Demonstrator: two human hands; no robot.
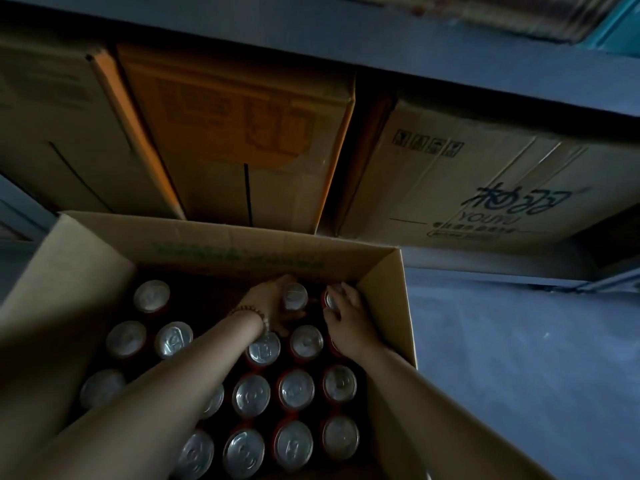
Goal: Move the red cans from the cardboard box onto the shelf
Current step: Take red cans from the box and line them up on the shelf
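An open cardboard box (221, 242) stands in front of me and holds several upright red cans with silver tops (296, 389). Both my arms reach into its far right corner. My left hand (268, 299), with a bead bracelet at the wrist, wraps around one can (295, 295) by the far wall. My right hand (348, 315) closes over another can (331, 299) in the corner. The dark blue shelf (485, 69) runs across above the stacked cartons.
Three closed cartons stand under the shelf board behind the box: a brown one (59, 133), an orange one (242, 133) and a printed one (485, 188). Blue-grey floor (519, 358) lies to the right of the box. The scene is dim.
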